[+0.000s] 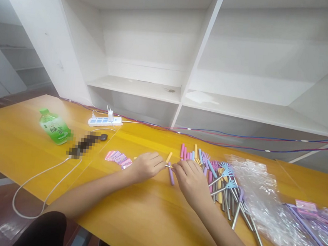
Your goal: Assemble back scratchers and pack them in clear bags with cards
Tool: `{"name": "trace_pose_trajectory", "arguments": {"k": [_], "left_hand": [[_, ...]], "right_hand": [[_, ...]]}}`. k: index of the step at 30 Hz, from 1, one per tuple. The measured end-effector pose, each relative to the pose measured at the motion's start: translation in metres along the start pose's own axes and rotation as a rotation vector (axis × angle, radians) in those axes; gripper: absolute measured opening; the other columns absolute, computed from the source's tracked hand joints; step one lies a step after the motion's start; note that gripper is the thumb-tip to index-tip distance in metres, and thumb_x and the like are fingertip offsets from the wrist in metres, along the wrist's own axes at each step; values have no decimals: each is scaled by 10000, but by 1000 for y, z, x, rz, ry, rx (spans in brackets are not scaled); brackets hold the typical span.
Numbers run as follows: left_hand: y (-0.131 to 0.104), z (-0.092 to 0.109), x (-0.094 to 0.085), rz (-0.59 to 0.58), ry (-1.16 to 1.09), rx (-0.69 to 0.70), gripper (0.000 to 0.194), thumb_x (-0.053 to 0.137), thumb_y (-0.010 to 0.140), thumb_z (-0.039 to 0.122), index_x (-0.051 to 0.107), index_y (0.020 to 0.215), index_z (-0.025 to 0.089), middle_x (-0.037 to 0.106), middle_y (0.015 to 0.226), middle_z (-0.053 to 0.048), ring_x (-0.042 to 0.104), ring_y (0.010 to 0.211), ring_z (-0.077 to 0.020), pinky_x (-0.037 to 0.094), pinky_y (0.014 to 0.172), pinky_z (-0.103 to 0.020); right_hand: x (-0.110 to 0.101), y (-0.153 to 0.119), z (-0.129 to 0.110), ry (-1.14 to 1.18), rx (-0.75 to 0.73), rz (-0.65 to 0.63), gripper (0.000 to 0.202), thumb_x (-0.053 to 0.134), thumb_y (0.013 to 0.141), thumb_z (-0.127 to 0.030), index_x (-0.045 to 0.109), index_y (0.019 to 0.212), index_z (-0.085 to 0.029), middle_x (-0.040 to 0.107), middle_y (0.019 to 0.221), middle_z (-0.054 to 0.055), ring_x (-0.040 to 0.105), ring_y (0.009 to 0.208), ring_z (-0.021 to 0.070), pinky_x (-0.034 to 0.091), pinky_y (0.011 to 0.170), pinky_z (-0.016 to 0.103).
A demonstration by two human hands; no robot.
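My left hand (148, 166) and my right hand (190, 179) meet over the table, fingers closed in a pinch. Between them shows a short stretch of thin metal rod (167, 166), held from both sides; its ends are hidden in my fingers. A purple handle tube (171, 176) lies just under the gap, and a yellow handle tube (169, 156) lies behind it. To the right of my right hand is a pile of back scratchers with metal rods and claw heads, among them a blue claw head (230, 184).
Pink and purple printed cards (120, 158) lie left of my left hand. Clear plastic bags (264, 198) spread at the right, beside packaged items (308, 208). Further left are a green bottle (55, 128), a power strip (105, 121) and a white cable. White shelves (144, 88) stand behind.
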State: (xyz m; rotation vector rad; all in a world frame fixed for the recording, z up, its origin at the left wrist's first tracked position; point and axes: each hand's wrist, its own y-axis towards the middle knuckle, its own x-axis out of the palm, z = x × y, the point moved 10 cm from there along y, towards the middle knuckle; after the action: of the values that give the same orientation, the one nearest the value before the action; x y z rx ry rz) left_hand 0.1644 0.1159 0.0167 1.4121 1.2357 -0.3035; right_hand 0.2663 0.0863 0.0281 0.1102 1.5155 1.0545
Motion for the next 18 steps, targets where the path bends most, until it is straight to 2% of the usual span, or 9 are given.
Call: {"name": "trace_pose_trajectory", "arguments": {"k": [5, 18], "left_hand": [[3, 2, -2, -5, 18, -1, 151, 479, 1051, 166, 626, 1086, 158, 634, 877, -57, 551, 811, -193, 383, 675, -342], [10, -7, 2, -59, 65, -81, 198, 470, 1058, 184, 568, 886, 180, 615, 861, -54, 543, 900, -218, 358, 761, -358]], "right_hand": [[-3, 3, 0, 20, 7, 12, 91, 565, 1028, -163, 654, 1026, -145, 622, 900, 79, 487, 865, 219, 405, 841, 377], [-12, 8, -4, -113, -21, 29, 120, 568, 1010, -137, 658, 934, -157, 530, 790, 54, 444, 810, 219, 391, 849, 377]]}}
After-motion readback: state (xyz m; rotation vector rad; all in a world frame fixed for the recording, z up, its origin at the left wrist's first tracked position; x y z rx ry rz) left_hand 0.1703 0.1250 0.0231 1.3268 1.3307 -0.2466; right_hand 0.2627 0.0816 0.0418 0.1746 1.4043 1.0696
